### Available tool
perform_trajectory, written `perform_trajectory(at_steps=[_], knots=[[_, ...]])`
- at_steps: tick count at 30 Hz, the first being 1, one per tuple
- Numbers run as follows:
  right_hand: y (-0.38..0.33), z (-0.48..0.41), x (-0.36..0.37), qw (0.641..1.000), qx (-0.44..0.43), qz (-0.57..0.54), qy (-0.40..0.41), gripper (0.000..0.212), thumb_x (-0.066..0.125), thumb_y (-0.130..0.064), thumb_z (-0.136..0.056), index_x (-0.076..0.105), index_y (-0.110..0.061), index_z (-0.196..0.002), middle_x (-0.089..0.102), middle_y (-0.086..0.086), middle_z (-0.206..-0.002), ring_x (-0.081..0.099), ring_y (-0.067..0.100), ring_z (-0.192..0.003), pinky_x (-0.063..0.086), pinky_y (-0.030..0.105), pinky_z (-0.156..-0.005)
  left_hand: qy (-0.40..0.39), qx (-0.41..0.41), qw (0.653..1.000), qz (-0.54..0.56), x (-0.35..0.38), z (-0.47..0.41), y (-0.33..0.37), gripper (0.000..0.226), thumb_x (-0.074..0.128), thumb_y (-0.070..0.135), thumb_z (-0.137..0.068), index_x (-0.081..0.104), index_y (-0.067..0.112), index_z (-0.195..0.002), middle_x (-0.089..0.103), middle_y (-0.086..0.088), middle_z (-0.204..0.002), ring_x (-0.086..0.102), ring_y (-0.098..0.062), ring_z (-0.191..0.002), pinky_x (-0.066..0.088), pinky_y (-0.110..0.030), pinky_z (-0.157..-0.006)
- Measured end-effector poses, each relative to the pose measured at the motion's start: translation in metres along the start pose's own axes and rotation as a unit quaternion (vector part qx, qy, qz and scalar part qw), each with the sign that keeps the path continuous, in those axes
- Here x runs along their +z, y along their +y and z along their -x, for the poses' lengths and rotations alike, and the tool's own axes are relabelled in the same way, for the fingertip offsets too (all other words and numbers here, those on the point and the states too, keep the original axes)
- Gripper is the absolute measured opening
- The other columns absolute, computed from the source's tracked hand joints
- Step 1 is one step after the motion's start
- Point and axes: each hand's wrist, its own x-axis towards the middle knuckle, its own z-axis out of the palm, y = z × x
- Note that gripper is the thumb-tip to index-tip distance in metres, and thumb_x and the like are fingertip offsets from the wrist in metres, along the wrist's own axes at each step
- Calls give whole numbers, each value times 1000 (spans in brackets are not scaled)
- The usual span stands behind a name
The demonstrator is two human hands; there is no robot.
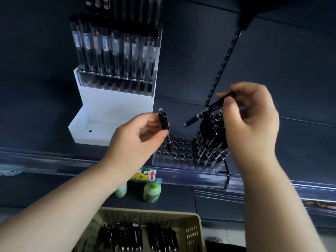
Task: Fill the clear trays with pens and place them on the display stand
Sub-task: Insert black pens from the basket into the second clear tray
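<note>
A clear tray [174,157] with rows of round holes sits on the dark shelf; its right part holds several upright black pens [211,142], its left holes are empty. My left hand [138,137] grips one black pen [164,122] upright, its tip down in a hole at the tray's left. My right hand [252,117] pinches another black pen [207,111], slanted with its tip pointing down-left above the tray. A white display stand [112,108] stands at the left, with filled clear trays of pens [116,51] on its upper steps and its lowest step bare.
A beige perforated basket [189,226] with several black pens lies at the bottom. Two green-capped bottles [152,191] stand on the lower shelf under a yellow price tag [145,174]. A slotted black upright [223,66] runs diagonally behind my right hand.
</note>
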Motion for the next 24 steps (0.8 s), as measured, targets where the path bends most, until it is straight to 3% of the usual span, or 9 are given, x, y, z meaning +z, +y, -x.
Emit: perform_trajectory(at_steps=[4,8,12,14,16,20,22,24], knots=[[15,-23,2,990,63,75,-101,12,59,-27,-79,56,-39,-80,68,-18,-78,60,-5,-75,41,6,-61,-2,-37,999,15,0,-5,-1,23,69,17,-77,67,30,-96,72,13,-94,67,-3,-91,51,-14,-80],[24,-26,9,974,71,151,-156,11,60,-25,-82,58,-34,-89,66,-15,-81,57,-3,-77,37,3,-62,12,-63,997,40,-5,4,2,22,68,21,-74,68,30,-94,73,13,-94,68,-4,-91,52,-15,-81],[20,-26,11,969,68,175,-161,11,56,-26,-83,56,-33,-92,67,-13,-87,58,5,-82,46,29,-78,17,-82,996,43,-8,16,5,22,69,13,-75,68,25,-93,73,11,-90,68,-4,-86,50,-11,-81],[15,-25,11,966,58,190,-164,12,55,-25,-84,55,-33,-92,65,-15,-86,58,11,-88,46,42,-87,11,-90,995,40,-8,21,6,21,69,9,-76,68,23,-91,73,11,-87,68,-3,-83,50,-9,-72],[12,-24,13,963,47,204,-171,12,55,-23,-85,55,-31,-94,64,-15,-83,57,16,-86,45,47,-88,8,-92,995,27,-9,26,7,21,69,7,-77,68,24,-89,73,13,-86,67,1,-79,49,-7,-62],[15,-21,17,943,40,261,-201,18,55,-22,-86,61,-26,-102,60,-17,-79,55,20,-95,40,39,-92,13,-83,996,21,-15,29,9,23,69,6,-77,68,27,-88,73,14,-86,67,3,-80,48,-4,-65],[19,-20,18,915,26,343,-211,23,54,-25,-86,63,-28,-108,64,-11,-94,49,19,-105,27,30,-86,11,-81,997,14,-18,28,9,23,70,8,-77,69,28,-88,73,15,-87,68,2,-82,47,-4,-69],[22,-19,20,888,19,407,-213,26,54,-29,-88,63,-30,-112,62,-8,-115,43,20,-115,22,32,-83,14,-84,996,22,-19,26,8,24,69,11,-77,69,32,-88,73,14,-88,68,0,-84,48,-7,-76]])
